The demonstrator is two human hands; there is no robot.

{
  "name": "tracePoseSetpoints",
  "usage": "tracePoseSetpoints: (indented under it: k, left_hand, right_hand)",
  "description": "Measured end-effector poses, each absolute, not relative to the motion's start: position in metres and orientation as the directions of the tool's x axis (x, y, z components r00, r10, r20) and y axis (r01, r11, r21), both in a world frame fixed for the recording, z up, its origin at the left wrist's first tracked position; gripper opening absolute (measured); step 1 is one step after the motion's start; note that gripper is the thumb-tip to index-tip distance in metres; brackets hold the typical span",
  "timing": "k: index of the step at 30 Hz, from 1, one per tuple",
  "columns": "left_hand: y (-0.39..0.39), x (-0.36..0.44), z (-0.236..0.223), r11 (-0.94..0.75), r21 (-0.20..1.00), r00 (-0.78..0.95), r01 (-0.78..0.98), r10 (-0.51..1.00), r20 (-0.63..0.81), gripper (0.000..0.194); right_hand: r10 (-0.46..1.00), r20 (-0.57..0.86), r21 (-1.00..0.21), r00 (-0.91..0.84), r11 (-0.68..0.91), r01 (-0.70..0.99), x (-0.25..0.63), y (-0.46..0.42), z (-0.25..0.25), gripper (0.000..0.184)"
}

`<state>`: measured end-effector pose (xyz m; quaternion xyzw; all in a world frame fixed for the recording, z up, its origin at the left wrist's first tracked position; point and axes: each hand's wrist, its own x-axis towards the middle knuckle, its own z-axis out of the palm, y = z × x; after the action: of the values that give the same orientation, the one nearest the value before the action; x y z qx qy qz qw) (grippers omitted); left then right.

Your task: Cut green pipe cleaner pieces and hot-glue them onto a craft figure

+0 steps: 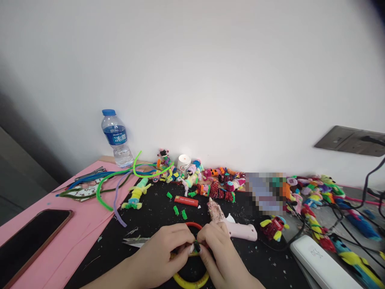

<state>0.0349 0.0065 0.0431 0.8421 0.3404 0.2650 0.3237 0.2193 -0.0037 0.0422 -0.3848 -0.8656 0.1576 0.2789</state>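
Bench: black mat (110,237), pink sheet (87,200) edging it at 9 o'clock
Left hand (164,251), right hand (221,251): fingers pinched together around tiny green piece (196,241), 6 o'clock
Clearest mat: 4 o'clock
Pale pink plastic glue gun (242,231): beside right hand

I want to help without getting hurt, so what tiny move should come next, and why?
Maybe slide the scissors a little farther from the left hand. Their pointed blades stick out right beside it, and its fingers are busy, meeting those of the right hand.
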Motion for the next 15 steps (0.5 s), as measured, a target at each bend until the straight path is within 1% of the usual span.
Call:
tracePoseSetpoints:
  k: [6,10,13,15]
  left_hand:
    - [0.0084,0.0356,0.0418,-0.507,0.758,0.579,0.410,0.787,0.213,0.015]
    - [0.0087,0.0368,0.0450,-0.455,0.786,0.521,0.419,0.829,0.202,0.016]
    - [0.0086,0.0378,0.0487,-0.393,0.813,0.469,0.429,0.866,0.172,0.017]
    - [0.0091,0.0382,0.0497,-0.367,0.821,0.443,0.437,0.882,0.159,0.018]
  right_hand:
    - [0.734,0.411,-0.461,-0.541,0.679,0.572,0.2193,-0.0031,0.0421,0.015]
    - [0.703,0.451,-0.405,-0.550,0.710,0.576,0.2192,-0.0036,0.0438,0.015]
    - [0.681,0.455,-0.362,-0.574,0.730,0.580,0.2197,-0.0035,0.0433,0.015]
    - [0.682,0.447,-0.358,-0.579,0.729,0.583,0.2203,-0.0032,0.0416,0.014]
